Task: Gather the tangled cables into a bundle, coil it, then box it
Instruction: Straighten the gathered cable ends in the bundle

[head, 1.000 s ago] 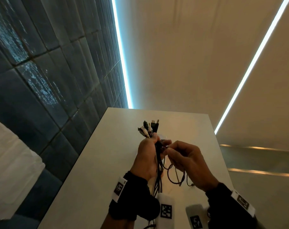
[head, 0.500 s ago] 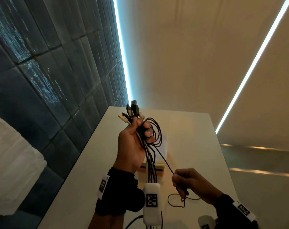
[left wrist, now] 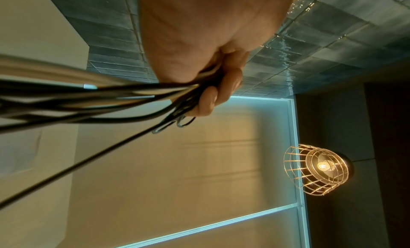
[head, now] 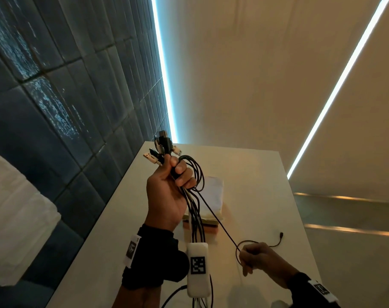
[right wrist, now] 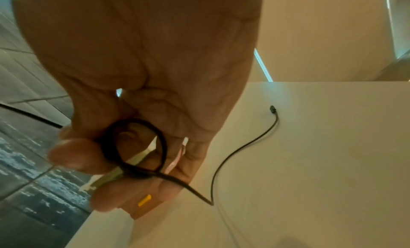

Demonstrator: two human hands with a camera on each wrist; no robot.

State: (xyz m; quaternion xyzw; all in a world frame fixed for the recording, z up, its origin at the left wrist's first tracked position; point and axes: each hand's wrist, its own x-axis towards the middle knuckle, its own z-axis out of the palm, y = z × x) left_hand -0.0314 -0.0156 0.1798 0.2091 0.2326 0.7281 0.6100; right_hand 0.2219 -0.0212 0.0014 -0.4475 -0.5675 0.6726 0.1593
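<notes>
— While my head camera looks down over the white table (head: 244, 165), what do you make of my left hand (head: 166, 196)?

— It is raised above the table, fist wrapped round the cable bundle (head: 194, 210). The plugs (head: 161, 147) fan out above your thumb, loops hang beside your knuckles, and the rest trails down past your wrist.

— And my right hand (head: 261, 258)?

— Lower, near the table's right side, fingers curled and pinching a single thin black cable (head: 215, 221) that runs taut up to the bundle. Its free end (head: 281, 235) curls away past your hand. Between the hands, a box (head: 213, 196) with a white top lies on the table, behind the hanging cables.

— From my left wrist I see my left hand (left wrist: 199, 41) with fingers (left wrist: 208, 101) folded over the cable bundle (left wrist: 99, 97).

— Yes, the strands stream off to the left edge, and one thin black cable (left wrist: 77, 164) slants down apart from them. A caged lamp (left wrist: 315, 169) glows at right.

— My right wrist view?

— Your right hand (right wrist: 144, 59) fills it, with a small loop of the thin black cable (right wrist: 164, 146) caught between thumb and fingers. The tail sweeps over the table (right wrist: 321, 164) to its little plug, the free end (right wrist: 272, 109).
</notes>
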